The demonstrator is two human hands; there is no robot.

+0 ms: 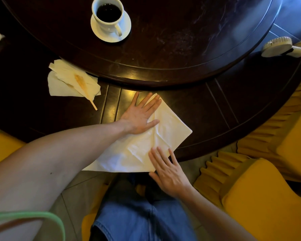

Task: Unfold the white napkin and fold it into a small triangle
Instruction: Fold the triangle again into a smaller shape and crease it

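Observation:
The white napkin (170,126) lies spread on the near edge of the dark wooden table (215,105), creased, with its lower part hanging past the table's rim toward my lap. My left hand (140,115) lies flat, palm down, fingers spread, pressing on the napkin's upper left part. My right hand (167,169) rests flat with fingers apart on the napkin's lower right edge. Neither hand grips the paper.
A white cup of dark coffee on a saucer (109,20) stands on the raised round turntable (163,49). Crumpled used napkins with a wooden stick (73,82) lie at the left. A small hand fan (283,46) sits at the right. Yellow chairs (268,197) flank me.

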